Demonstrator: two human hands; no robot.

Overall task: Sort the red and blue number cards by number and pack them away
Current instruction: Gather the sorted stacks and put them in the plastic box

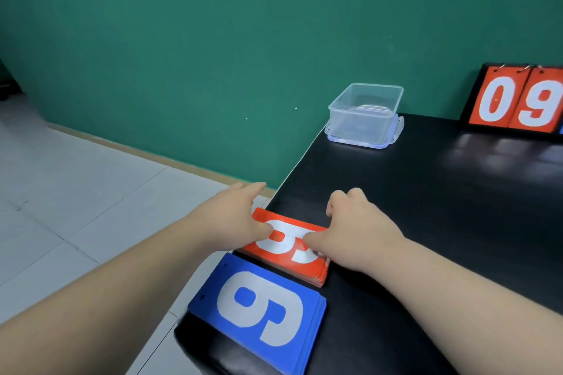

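**A:** what are the hands doing?

**B:** the left hand (237, 219) and right hand (356, 234) each pinch one end of the red card stack (292, 268), thumbs on top.

**A:** and where's that?

**B:** at the left edge of the bench (426, 207), with the blue card stack (259, 310) just beside it, nearer the person. A clear box (362, 113) and a scoreboard (515, 100) are at the back.
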